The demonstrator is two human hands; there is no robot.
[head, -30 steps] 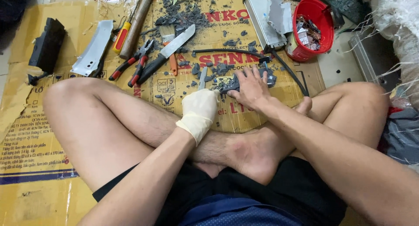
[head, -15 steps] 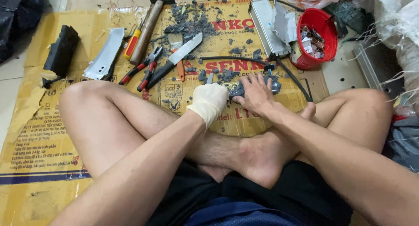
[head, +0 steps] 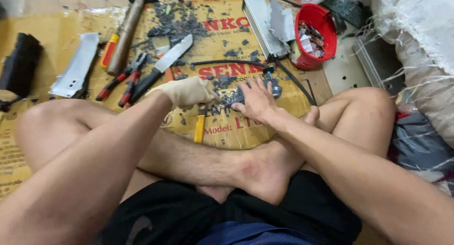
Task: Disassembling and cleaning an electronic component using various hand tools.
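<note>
I sit cross-legged on a flattened cardboard sheet (head: 222, 25). My left hand (head: 187, 91), in a pale glove, is closed in a fist just above my shin. A yellow-handled tool (head: 199, 127) sticks out beneath it toward me and seems to be gripped by it. My bare right hand (head: 255, 100) rests to the right of the glove, fingers spread flat on a pile of dark scrap pieces (head: 231, 97). The two hands almost touch. A black cable (head: 227, 62) arcs just beyond them.
Beyond my left hand lie a cleaver (head: 168, 59), red-handled pliers (head: 122, 80), a wooden hammer (head: 126, 28), a bent metal plate (head: 75, 65) and a black block (head: 19, 65). A red bucket (head: 326, 25) of scrap, a grey metal case (head: 262, 20) and a white sack (head: 416, 32) stand far right.
My gloved left hand has swung left and turned, and the yellow handle now shows beneath it. My right hand stays on the dark scrap. The view has tilted closer to the floor.
</note>
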